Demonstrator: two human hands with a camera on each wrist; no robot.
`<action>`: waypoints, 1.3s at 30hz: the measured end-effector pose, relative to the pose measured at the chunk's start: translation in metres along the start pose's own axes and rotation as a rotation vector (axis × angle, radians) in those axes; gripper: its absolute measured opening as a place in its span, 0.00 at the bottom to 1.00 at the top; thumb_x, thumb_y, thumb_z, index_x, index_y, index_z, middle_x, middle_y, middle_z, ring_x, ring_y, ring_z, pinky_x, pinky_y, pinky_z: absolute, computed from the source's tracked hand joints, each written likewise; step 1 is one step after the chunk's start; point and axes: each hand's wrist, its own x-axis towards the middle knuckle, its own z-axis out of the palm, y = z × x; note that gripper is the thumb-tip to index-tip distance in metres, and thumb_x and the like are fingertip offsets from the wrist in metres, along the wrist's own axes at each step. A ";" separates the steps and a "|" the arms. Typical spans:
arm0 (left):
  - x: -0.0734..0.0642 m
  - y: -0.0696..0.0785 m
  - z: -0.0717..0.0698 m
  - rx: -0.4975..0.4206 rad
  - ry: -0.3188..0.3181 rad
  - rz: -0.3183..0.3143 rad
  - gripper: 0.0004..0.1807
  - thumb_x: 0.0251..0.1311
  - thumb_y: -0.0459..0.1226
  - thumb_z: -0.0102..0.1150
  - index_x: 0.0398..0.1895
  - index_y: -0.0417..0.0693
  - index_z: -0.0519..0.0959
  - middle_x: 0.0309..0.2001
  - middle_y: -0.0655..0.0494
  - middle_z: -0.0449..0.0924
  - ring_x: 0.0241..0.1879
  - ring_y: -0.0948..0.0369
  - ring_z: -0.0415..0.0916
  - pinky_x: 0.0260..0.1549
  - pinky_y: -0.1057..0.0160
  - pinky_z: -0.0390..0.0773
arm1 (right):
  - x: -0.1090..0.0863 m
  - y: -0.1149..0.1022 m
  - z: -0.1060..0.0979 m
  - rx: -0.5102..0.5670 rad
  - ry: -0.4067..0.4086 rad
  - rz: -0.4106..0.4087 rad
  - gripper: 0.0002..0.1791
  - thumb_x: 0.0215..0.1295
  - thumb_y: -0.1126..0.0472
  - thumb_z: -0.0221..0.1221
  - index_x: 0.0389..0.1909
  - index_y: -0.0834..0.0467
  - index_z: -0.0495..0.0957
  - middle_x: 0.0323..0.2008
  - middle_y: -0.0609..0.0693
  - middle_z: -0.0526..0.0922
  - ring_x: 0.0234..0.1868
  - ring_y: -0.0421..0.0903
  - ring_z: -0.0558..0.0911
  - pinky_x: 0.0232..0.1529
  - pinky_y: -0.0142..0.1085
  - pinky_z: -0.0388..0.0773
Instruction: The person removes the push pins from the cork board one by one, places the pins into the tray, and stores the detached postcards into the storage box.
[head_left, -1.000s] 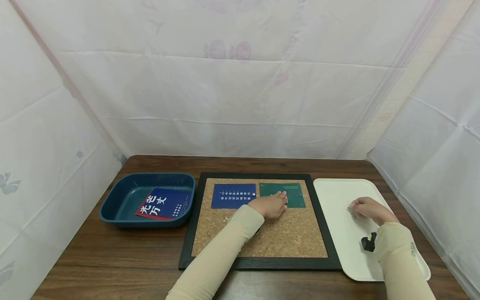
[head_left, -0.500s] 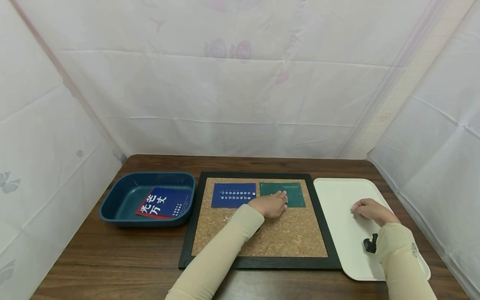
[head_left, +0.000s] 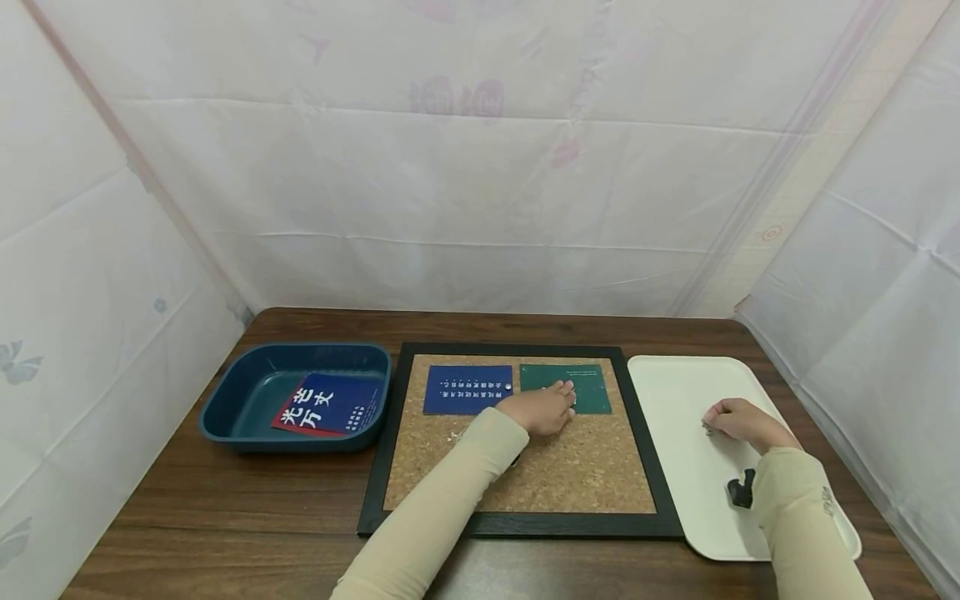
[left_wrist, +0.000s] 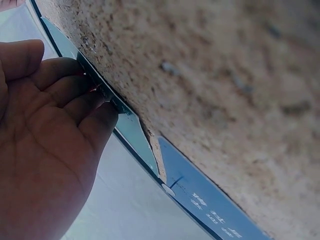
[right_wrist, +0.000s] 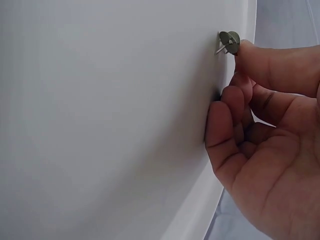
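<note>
My left hand [head_left: 542, 410] lies palm down with its fingers stretched over a green card [head_left: 597, 390] on the cork board [head_left: 570, 475]. In the left wrist view those fingertips press at the green card's edge, the thumb held apart. Left of it is a blue card [head_left: 457, 392] with white characters, a round-headed thumbtack [left_wrist: 168, 189] at its corner. Over the white tray [head_left: 675, 383], my right hand [head_left: 742, 421] has its fingers curled and pinches at small metal thumbtacks [right_wrist: 230, 43]. Two heads overlap by the thumb tip, pins pointing away.
A dark blue basin [head_left: 247, 417] at left holds a blue and red printed card [head_left: 330, 404]. The board's black frame [head_left: 570, 527] sits close to the tray. A black device [head_left: 741, 489] shows beside the right sleeve. White sheeting [head_left: 480, 183] surrounds the wooden table [head_left: 225, 533].
My right hand has shifted slightly to the right over the tray, the thumbtacks at its fingertips moving along. The left hand stays on the green card.
</note>
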 end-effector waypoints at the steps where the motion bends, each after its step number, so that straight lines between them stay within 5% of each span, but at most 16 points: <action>1: 0.000 0.000 0.000 0.000 0.001 -0.001 0.28 0.77 0.46 0.29 0.76 0.49 0.52 0.78 0.56 0.41 0.77 0.61 0.37 0.74 0.64 0.45 | 0.000 0.000 0.000 0.002 -0.002 0.005 0.09 0.67 0.62 0.50 0.34 0.66 0.71 0.28 0.48 0.69 0.33 0.44 0.68 0.34 0.34 0.66; 26: 0.000 0.001 -0.001 -0.007 0.000 -0.001 0.28 0.77 0.46 0.29 0.76 0.48 0.52 0.78 0.56 0.41 0.77 0.61 0.37 0.74 0.64 0.45 | -0.003 0.003 -0.002 0.045 0.012 -0.023 0.10 0.65 0.63 0.49 0.33 0.65 0.76 0.28 0.47 0.70 0.32 0.43 0.67 0.34 0.34 0.66; 39: 0.001 0.001 0.001 0.001 0.006 -0.014 0.28 0.77 0.46 0.29 0.76 0.49 0.52 0.78 0.57 0.41 0.77 0.62 0.37 0.74 0.64 0.45 | -0.004 -0.004 -0.006 0.028 0.023 0.036 0.14 0.70 0.57 0.49 0.37 0.66 0.70 0.26 0.48 0.68 0.34 0.45 0.68 0.36 0.38 0.65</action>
